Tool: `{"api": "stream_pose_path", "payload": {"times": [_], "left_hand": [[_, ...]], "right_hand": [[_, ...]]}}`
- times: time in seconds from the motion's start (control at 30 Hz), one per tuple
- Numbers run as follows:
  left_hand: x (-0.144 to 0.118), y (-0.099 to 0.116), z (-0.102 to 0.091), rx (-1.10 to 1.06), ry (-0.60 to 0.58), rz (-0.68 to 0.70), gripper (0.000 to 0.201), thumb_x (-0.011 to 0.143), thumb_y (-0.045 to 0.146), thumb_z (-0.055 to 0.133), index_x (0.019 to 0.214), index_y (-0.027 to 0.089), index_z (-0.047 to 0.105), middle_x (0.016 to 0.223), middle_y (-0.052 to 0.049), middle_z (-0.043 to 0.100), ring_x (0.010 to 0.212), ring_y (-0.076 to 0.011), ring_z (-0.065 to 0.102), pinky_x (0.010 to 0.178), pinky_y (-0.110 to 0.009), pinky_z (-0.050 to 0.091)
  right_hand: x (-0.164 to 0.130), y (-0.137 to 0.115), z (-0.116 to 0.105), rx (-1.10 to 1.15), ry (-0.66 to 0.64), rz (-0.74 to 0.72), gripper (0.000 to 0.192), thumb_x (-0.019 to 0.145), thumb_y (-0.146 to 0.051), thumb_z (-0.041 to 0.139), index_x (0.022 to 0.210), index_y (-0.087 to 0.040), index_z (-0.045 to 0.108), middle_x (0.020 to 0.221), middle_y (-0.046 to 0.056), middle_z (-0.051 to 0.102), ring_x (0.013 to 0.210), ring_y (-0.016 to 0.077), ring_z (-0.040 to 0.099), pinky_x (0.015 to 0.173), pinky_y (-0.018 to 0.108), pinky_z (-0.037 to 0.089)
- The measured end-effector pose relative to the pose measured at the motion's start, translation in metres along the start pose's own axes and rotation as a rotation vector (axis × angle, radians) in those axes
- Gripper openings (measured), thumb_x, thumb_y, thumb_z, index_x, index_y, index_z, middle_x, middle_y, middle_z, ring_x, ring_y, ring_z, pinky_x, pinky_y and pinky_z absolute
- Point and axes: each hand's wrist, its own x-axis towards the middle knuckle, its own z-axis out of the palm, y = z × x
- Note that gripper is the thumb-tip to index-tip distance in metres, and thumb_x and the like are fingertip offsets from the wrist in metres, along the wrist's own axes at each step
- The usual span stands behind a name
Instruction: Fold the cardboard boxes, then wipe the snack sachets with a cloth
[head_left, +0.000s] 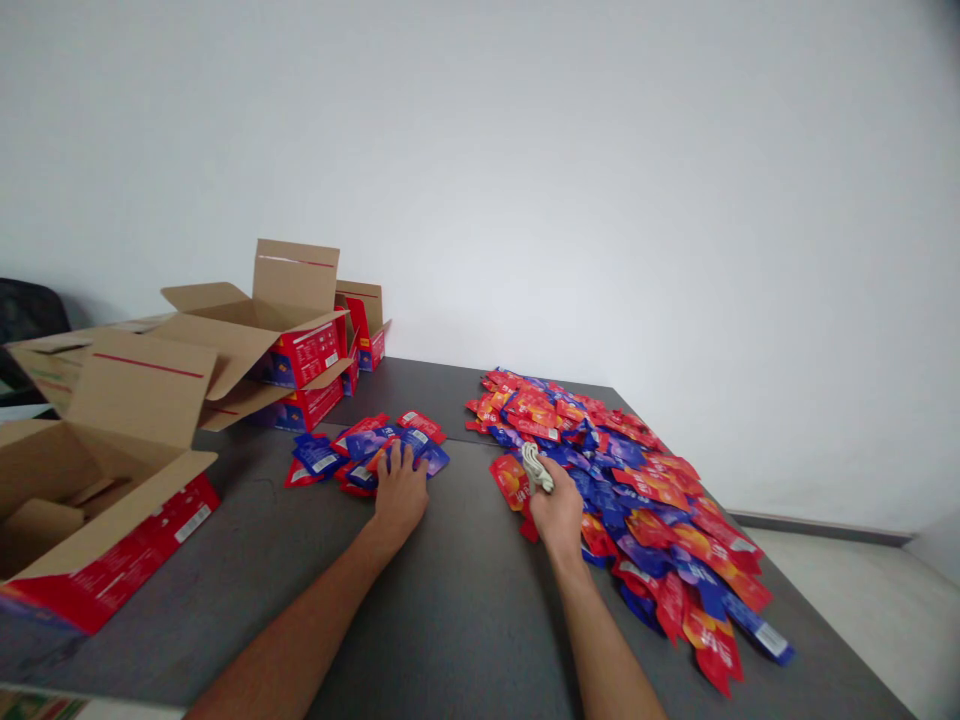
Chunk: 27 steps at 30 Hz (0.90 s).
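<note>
Resting flat: left hand (400,492), fingers spread on small packet pile (365,450), straight ahead. Right hand (556,512) at near-left edge of big packet heap (622,490), gripping white bundle (536,468); heap extends right.

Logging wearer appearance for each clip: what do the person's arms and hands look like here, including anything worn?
Both forearms are bare, with no sleeves in view. The left hand has no glove, ring or watch. The right hand has a whitish, cloth-like wrap around its fingers; its wrist is bare.

Glossy foil packets (630,480), matt grey table (465,600), brown cardboard boxes (112,470).
</note>
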Motion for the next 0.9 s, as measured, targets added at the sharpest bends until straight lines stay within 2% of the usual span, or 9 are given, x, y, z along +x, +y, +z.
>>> {"api": "stream_pose_path", "payload": {"times": [0.13, 0.27, 0.37, 0.47, 0.53, 0.67, 0.77, 0.83, 0.9], "left_hand": [[0.0, 0.022, -0.002, -0.092, -0.052, 0.113, 0.043, 0.081, 0.013, 0.047, 0.121, 0.02, 0.063, 0.148, -0.013, 0.044, 0.145, -0.0336, 0.017, 0.113, -0.053, 0.017], [0.009, 0.059, -0.001, -0.31, -0.168, 0.308, 0.04, 0.089, 0.019, 0.042, 0.126, 0.021, 0.057, 0.138, -0.012, 0.053, 0.135, -0.0273, 0.035, 0.11, -0.045, 0.026], [0.025, 0.086, 0.004, -0.443, -0.2, 0.223, 0.034, 0.092, 0.025, 0.041, 0.12, 0.021, 0.059, 0.126, -0.012, 0.06, 0.124, -0.0257, 0.046, 0.105, -0.041, 0.032], [0.04, 0.108, 0.013, -0.471, -0.197, 0.128, 0.034, 0.095, 0.031, 0.036, 0.111, 0.017, 0.061, 0.118, -0.015, 0.062, 0.117, -0.0285, 0.05, 0.101, -0.044, 0.035], [0.044, 0.117, 0.02, -0.489, -0.201, 0.091, 0.032, 0.093, 0.035, 0.041, 0.107, 0.016, 0.063, 0.116, -0.016, 0.062, 0.116, -0.031, 0.05, 0.1, -0.047, 0.035], [0.044, 0.118, 0.027, -0.576, -0.208, 0.019, 0.025, 0.078, 0.037, 0.063, 0.093, 0.016, 0.062, 0.113, -0.014, 0.062, 0.118, -0.0328, 0.048, 0.101, -0.046, 0.036], [0.039, 0.102, 0.022, -0.687, -0.237, -0.068, 0.026, 0.066, 0.034, 0.074, 0.079, 0.018, 0.057, 0.094, -0.008, 0.065, 0.103, -0.0279, 0.057, 0.093, -0.041, 0.044], [0.034, 0.087, 0.016, -0.789, -0.266, -0.139, 0.026, 0.068, 0.033, 0.074, 0.076, 0.019, 0.054, 0.081, -0.003, 0.064, 0.087, -0.022, 0.062, 0.08, -0.036, 0.051], [0.027, 0.072, 0.009, -0.889, -0.294, -0.197, 0.023, 0.08, 0.038, 0.064, 0.079, 0.019, 0.052, 0.075, -0.001, 0.063, 0.074, -0.0175, 0.064, 0.067, -0.031, 0.054]], "right_hand": [[0.001, 0.002, 0.0, 0.009, 0.0, -0.007, 0.046, 0.073, -0.016, 0.05, 0.116, -0.018, 0.067, 0.117, 0.009, 0.069, 0.106, 0.0249, 0.064, 0.097, 0.04, 0.048], [0.0, 0.0, -0.002, 0.01, 0.013, 0.005, 0.047, 0.073, -0.015, 0.05, 0.116, -0.019, 0.067, 0.116, 0.009, 0.069, 0.107, 0.0253, 0.063, 0.096, 0.04, 0.048], [0.0, -0.001, -0.003, 0.012, 0.002, -0.002, 0.047, 0.073, -0.013, 0.049, 0.116, -0.019, 0.067, 0.116, 0.009, 0.069, 0.106, 0.0252, 0.064, 0.095, 0.04, 0.049], [0.0, 0.0, -0.002, 0.022, -0.007, -0.02, 0.047, 0.073, -0.013, 0.049, 0.117, -0.017, 0.067, 0.118, 0.01, 0.069, 0.107, 0.0252, 0.063, 0.096, 0.04, 0.048], [0.0, 0.0, -0.002, 0.02, -0.002, -0.024, 0.046, 0.073, -0.013, 0.05, 0.116, -0.016, 0.067, 0.117, 0.011, 0.069, 0.108, 0.0258, 0.063, 0.097, 0.04, 0.048], [-0.001, -0.005, -0.005, 0.006, 0.0, -0.026, 0.045, 0.074, -0.013, 0.05, 0.115, -0.015, 0.068, 0.116, 0.012, 0.07, 0.108, 0.0279, 0.062, 0.096, 0.043, 0.048], [-0.001, -0.007, -0.005, 0.022, 0.003, -0.028, 0.041, 0.077, -0.015, 0.051, 0.114, -0.015, 0.069, 0.115, 0.012, 0.07, 0.107, 0.0282, 0.063, 0.095, 0.043, 0.049], [-0.001, -0.005, -0.002, 0.038, 0.002, -0.042, 0.039, 0.078, -0.017, 0.052, 0.113, -0.016, 0.069, 0.115, 0.012, 0.07, 0.107, 0.0278, 0.063, 0.095, 0.043, 0.049], [-0.002, -0.003, 0.002, 0.05, 0.001, -0.061, 0.037, 0.079, -0.019, 0.054, 0.113, -0.016, 0.069, 0.115, 0.011, 0.07, 0.108, 0.0272, 0.063, 0.096, 0.042, 0.049]]}}
